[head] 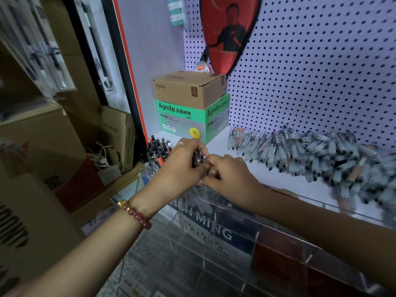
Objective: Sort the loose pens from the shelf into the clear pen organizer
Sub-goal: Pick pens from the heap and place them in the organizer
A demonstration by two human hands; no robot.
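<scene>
A big heap of loose pens (310,155) with grey grips lies along the white shelf (233,151) to the right. The clear pen organizer (214,239) stands at the shelf's front edge, below my arms. Its far-left compartment holds several upright black-topped pens (157,147). My left hand (182,166) is shut on a small bunch of pens (198,158) above the organizer's left part. My right hand (229,172) meets it from the right, fingers pinched on the same bunch. The pens' lower ends are hidden by my fingers.
A green Agnite box (182,118) with a brown carton (188,88) on top stands at the shelf's back left. A red racket cover (227,33) hangs on the pegboard (310,67). Cardboard boxes (42,146) fill the left side.
</scene>
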